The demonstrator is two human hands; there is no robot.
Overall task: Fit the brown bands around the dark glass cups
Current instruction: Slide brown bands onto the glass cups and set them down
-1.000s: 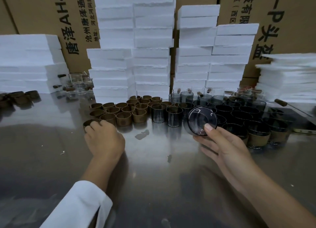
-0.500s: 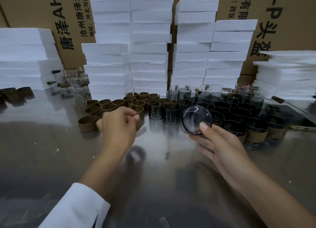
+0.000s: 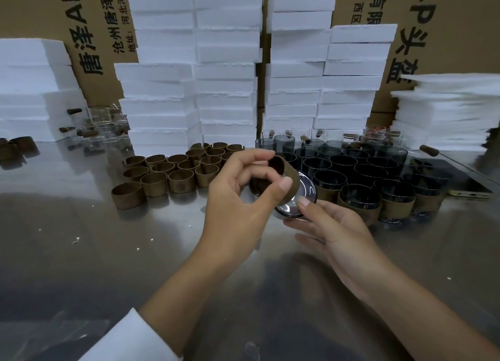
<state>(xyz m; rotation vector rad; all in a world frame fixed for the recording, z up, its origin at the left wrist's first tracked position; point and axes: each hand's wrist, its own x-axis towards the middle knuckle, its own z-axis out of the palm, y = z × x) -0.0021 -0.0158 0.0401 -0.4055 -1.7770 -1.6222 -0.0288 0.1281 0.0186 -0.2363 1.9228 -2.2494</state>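
One matte band [image 3: 291, 174], one glossy cup [image 3: 299, 197]

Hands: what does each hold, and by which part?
Left hand pinches a brown band by its rim; right hand holds a dark glass cup by its sidewall.

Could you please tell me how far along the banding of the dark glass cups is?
Done: a few banded cups stand at the front right. In hand: the left hand pinches a brown band at the base of the dark cup that the right hand holds. Left: many bare cups behind and the loose bands.
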